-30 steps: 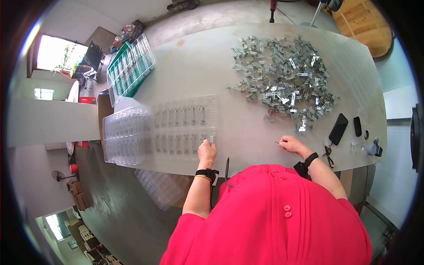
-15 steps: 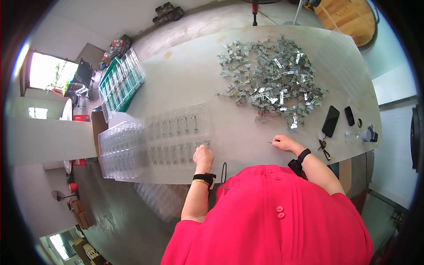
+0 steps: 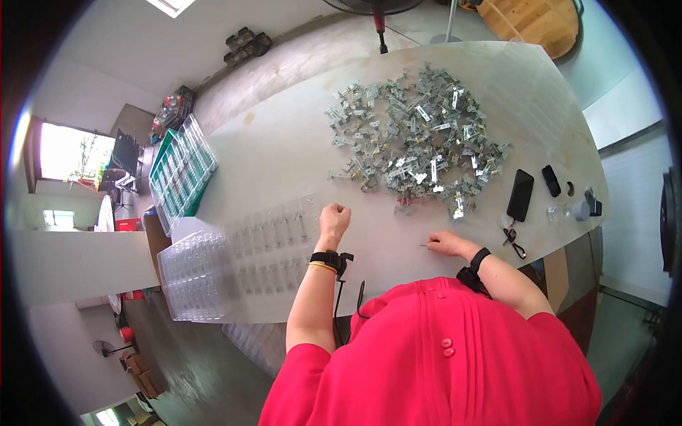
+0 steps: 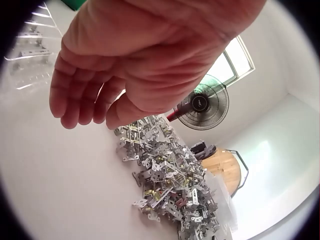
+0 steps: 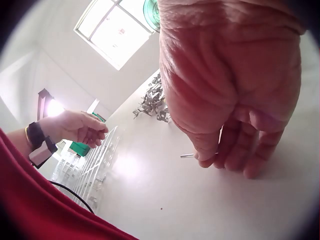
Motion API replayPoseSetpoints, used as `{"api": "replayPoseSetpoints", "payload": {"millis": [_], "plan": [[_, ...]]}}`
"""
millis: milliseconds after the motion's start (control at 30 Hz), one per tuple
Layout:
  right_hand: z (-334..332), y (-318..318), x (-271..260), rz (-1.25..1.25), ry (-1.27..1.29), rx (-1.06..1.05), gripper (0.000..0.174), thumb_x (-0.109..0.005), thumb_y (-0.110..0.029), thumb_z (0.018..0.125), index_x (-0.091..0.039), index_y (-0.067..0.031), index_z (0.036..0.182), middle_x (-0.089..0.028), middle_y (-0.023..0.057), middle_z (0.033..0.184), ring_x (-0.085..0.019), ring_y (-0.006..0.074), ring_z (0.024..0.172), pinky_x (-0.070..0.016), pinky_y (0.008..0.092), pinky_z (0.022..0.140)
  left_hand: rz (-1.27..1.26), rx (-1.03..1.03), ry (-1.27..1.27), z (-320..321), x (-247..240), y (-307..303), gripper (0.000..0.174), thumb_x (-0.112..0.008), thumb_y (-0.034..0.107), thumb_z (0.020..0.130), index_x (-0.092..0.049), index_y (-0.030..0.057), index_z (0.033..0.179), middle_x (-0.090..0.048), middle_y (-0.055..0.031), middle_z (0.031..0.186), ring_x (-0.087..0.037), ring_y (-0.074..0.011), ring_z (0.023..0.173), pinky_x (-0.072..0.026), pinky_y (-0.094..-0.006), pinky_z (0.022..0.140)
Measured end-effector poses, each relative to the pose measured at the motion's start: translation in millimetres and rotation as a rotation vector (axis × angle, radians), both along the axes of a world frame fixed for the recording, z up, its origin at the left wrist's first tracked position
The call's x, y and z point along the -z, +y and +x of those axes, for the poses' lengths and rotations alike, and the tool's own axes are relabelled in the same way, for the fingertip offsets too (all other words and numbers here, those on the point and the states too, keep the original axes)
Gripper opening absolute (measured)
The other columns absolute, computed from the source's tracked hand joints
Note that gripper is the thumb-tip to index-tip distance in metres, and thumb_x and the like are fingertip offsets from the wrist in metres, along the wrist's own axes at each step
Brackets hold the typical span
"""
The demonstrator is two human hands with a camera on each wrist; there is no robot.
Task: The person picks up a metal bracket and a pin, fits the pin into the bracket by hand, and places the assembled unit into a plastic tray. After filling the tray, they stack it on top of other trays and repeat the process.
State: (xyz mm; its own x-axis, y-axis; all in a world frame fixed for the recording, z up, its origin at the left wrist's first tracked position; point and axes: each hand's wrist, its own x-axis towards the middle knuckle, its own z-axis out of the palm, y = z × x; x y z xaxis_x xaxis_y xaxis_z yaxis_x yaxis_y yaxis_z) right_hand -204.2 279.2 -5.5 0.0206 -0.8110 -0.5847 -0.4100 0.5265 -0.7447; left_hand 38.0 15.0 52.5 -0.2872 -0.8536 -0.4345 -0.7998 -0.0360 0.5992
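Note:
Between the thumb and fingers of my right hand (image 3: 449,244) I pinch a thin metal pin (image 5: 187,156), its end poking out to the left over the table. My left hand (image 3: 333,221) is beside the near right edge of a clear plastic tray (image 3: 310,206), its fingers bent loosely. Nothing shows between those fingers (image 4: 86,107) in the left wrist view. Rows of small metal parts lie in the tray's slots. Ahead of both hands spreads a heap of silvery metal brackets (image 3: 426,135), some with brass-coloured bits.
Stacked clear trays (image 3: 192,277) stand at the table's left end, and a green crate (image 3: 168,167) with clear trays on it sits farther back. On the right lie a phone (image 3: 521,195), a black case (image 3: 550,181), keys (image 3: 510,234) and a clear bottle (image 3: 561,212).
My left hand has come up off the tray's right edge and moved forward toward the heap. My right hand keeps pinching the pin. The head view has shifted.

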Motion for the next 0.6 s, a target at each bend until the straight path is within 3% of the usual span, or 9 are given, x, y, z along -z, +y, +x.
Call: {"api": "replayPoseSetpoints", "payload": {"millis": [33, 100, 133, 167, 267, 367, 600], "plan": [[0.1, 0.8, -1.8, 0.011, -0.020, 0.009, 0.024, -0.062, -0.026, 0.088, -0.066, -0.0034, 0.096, -0.068, 0.0077, 0.085, -0.061, 0.0186, 0.079, -0.0502, 0.0346, 0.073, -0.001, 0.004, -0.001, -8.3, -1.1, -8.0, 0.026, -0.060, 0.022, 0.080, -0.071, -0.0007, 0.086, -0.071, -0.0216, 0.082, -0.071, -0.0314, 0.079, -0.0555, -0.0415, 0.073], [-1.5, 1.1, -2.8, 0.023, -0.044, 0.021, 0.025, -0.061, -0.026, 0.089, -0.066, -0.0033, 0.097, -0.068, 0.0078, 0.085, -0.061, 0.0186, 0.080, -0.0502, 0.0346, 0.073, 0.156, -0.176, 0.043, -23.0, -3.0, -23.7, 0.025, -0.059, 0.020, 0.083, -0.069, -0.0021, 0.089, -0.069, -0.0157, 0.075, -0.069, -0.0217, 0.067, -0.0551, -0.0360, 0.059], [-2.6, 1.7, -2.0, 0.010, -0.074, 0.016, 0.025, -0.061, -0.027, 0.089, -0.066, -0.0037, 0.096, -0.068, 0.0076, 0.084, -0.061, 0.0185, 0.079, -0.0501, 0.0347, 0.073, 0.275, -0.263, 0.175, -27.6, -4.0, -32.2, 0.026, -0.060, 0.018, 0.085, -0.064, -0.0046, 0.097, -0.066, -0.0102, 0.080, -0.065, -0.0188, 0.061, -0.0539, -0.0317, 0.053], [-3.3, 3.0, -1.1, -0.002, -0.105, 0.011, 0.025, -0.060, -0.027, 0.089, -0.066, -0.0040, 0.096, -0.068, 0.0075, 0.084, -0.061, 0.0184, 0.079, -0.0500, 0.0348, 0.072, 0.278, -0.259, 0.169, -32.6, -4.3, -38.6, 0.026, -0.060, 0.018, 0.085, -0.064, -0.0046, 0.097, -0.066, -0.0102, 0.080, -0.065, -0.0188, 0.061, -0.0539, -0.0317, 0.053], [-3.9, 5.6, 8.3, -0.014, -0.145, 0.009, 0.025, -0.060, -0.027, 0.089, -0.067, -0.0048, 0.096, -0.068, 0.0075, 0.084, -0.061, 0.0184, 0.078, -0.0498, 0.0353, 0.071, 0.424, -0.559, 0.371, -41.3, 16.3, -62.8, 0.020, -0.064, 0.015, 0.083, -0.064, -0.0031, 0.091, -0.064, -0.0130, 0.080, -0.064, -0.0221, 0.060, -0.0538, -0.0335, 0.052], [-3.5, 4.8, 10.1, -0.045, -0.169, -0.005, 0.024, -0.059, -0.025, 0.086, -0.068, -0.0042, 0.093, -0.070, 0.0126, 0.083, -0.063, 0.0244, 0.075, -0.0506, 0.0387, 0.069, 0.426, -0.625, 0.295, -53.6, 19.1, -74.5, 0.017, -0.064, 0.015, 0.083, -0.063, -0.0022, 0.088, -0.064, -0.0115, 0.079, -0.063, -0.0223, 0.060, -0.0540, -0.0343, 0.053], [-4.7, 1.8, -3.5, -0.002, -0.202, 0.057, 0.022, -0.059, -0.023, 0.085, -0.068, -0.0051, 0.091, -0.070, 0.0142, 0.084, -0.065, 0.0271, 0.076, -0.0504, 0.0403, 0.068, 0.376, -0.741, 0.318, -62.1, 41.6, -78.9, 0.013, -0.062, 0.014, 0.087, -0.062, 0.0017, 0.090, -0.059, -0.0073, 0.074, -0.056, -0.0185, 0.057, -0.0480, -0.0322, 0.051]]}}
